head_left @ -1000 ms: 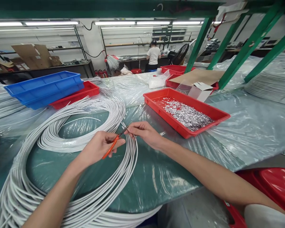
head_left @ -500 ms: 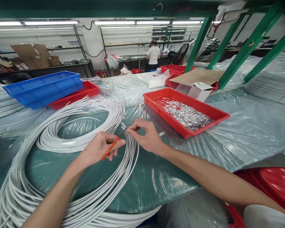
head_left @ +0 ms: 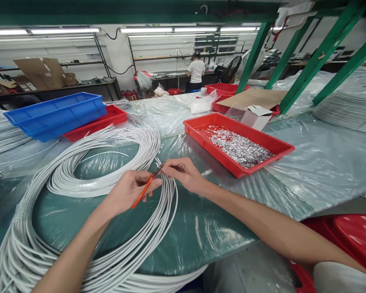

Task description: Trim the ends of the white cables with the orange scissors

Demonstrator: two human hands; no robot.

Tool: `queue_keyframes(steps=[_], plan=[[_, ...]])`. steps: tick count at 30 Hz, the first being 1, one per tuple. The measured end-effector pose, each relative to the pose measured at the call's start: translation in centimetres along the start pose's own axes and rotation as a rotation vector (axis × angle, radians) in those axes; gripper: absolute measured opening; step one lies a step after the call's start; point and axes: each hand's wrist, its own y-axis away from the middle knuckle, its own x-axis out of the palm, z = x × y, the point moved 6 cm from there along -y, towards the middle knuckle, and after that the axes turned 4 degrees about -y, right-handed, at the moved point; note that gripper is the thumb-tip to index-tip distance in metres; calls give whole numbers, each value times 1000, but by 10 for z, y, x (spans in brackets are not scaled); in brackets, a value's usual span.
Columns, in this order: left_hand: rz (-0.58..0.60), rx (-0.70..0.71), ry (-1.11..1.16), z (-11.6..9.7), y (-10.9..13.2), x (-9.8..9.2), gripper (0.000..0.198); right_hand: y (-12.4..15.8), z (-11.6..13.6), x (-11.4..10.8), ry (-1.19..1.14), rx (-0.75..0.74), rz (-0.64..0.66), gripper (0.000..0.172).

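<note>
My left hand (head_left: 131, 189) is closed around an orange-handled tool (head_left: 143, 192) with a slim dark tip, which points up and right. At that tip the fingers of my right hand (head_left: 183, 173) are pinched together; what lies between them is too small and hidden to make out. White cable ends (head_left: 158, 161) stick up just behind the fingertips. Both hands are above a large looped bundle of white cables (head_left: 152, 228), which runs under the tool and round to the lower left. Behind my left hand lies a second coil of white cables (head_left: 88, 188).
A red tray (head_left: 201, 140) holding many small shiny metal pieces (head_left: 244, 150) stands right of the hands. Blue trays (head_left: 57, 110) rest partly over another red tray (head_left: 117, 116) at left. Green posts (head_left: 256, 57) rise at the right. A person (head_left: 196, 73) is in the background.
My right hand has shifted slightly down and left, its fingers drawn closer against the tool's tip. My left hand has barely moved and still holds the tool.
</note>
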Motion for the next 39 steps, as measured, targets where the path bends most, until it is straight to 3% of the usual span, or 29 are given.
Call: queue_keyframes(steps=[4,8,23,28,33,39], plan=[[-9,-30,-26,-2,1,-1,36,-2,-3,-1,-59,57,-2,29],[1,-27,-25,-1,3,-1,34,-1,1,-2,26,32,-34,24],[83,-144,65,5,2,8,41,12,30,5,706,-503,-188,21],[27,-113,63,5,0,4,39,10,27,5,616,-408,-209,20],[-169,-31,148,-3,0,-11,27,9,19,2,433,-246,-202,19],[-252,-37,241,-7,2,-13,19,10,16,9,380,-231,-114,16]])
